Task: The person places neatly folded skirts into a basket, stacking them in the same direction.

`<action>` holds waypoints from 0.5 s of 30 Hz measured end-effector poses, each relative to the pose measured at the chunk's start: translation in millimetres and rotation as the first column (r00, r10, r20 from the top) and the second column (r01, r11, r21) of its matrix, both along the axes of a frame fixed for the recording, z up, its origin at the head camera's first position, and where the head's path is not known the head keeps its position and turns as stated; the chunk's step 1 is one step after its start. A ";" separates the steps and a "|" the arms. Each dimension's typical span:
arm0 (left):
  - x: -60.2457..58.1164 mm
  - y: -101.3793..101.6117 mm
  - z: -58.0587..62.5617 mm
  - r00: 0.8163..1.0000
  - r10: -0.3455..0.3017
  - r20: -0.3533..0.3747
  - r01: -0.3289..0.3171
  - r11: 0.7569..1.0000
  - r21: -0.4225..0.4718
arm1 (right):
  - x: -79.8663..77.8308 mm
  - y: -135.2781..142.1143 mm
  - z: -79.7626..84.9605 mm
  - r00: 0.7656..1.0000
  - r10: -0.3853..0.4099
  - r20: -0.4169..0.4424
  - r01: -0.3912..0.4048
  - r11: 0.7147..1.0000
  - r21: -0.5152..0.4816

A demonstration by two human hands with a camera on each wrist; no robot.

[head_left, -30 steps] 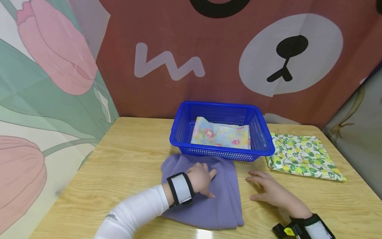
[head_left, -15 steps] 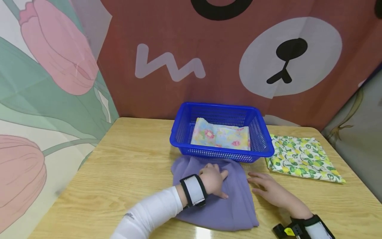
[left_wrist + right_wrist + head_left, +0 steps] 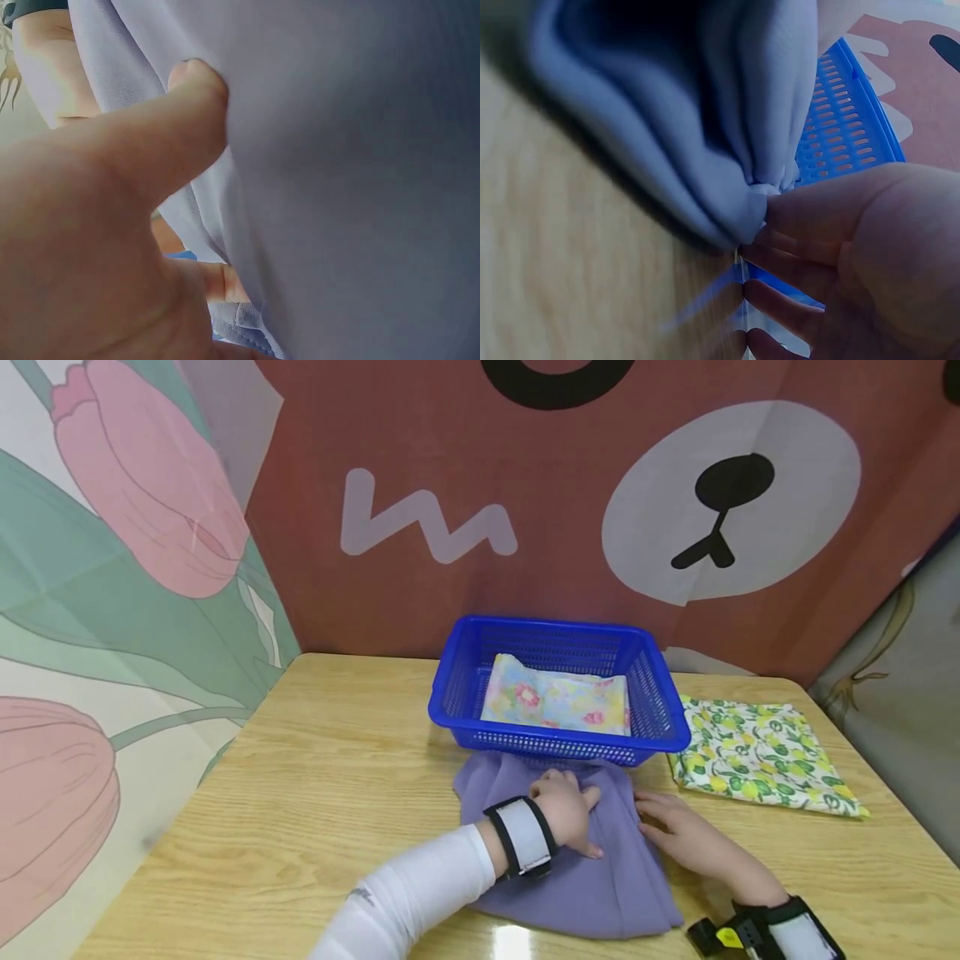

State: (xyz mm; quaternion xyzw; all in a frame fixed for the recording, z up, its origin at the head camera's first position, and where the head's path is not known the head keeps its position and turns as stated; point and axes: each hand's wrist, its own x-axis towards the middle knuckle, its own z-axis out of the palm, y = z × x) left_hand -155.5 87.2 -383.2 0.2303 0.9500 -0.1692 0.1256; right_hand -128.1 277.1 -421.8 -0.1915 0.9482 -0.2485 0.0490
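Purple cloth (image 3: 577, 893): one, creased, lower centre of the frame, lying on the desk (image 3: 337, 760).
Left hand (image 3: 566, 810): on the purple cloth, fingers spread wide.
Right hand (image 3: 693, 839): lower right, fingers at the cloth's right edge, set close to the thumb; cannot tell whether they pinch it.
Blue basket (image 3: 555, 735): perforated, centre, above the purple cloth.
Floral cloth (image 3: 551, 697): folded, inside the basket.
Lemon-print cloth (image 3: 765, 756): folded flat, right side of the frame.
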 end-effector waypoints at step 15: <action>-15.9 -30.7 0.4 0.968 -0.118 0.222 0.037 0.940 0.340 | 1.2 -0.9 6.4 0.995 -0.058 0.084 0.059 0.998 -0.016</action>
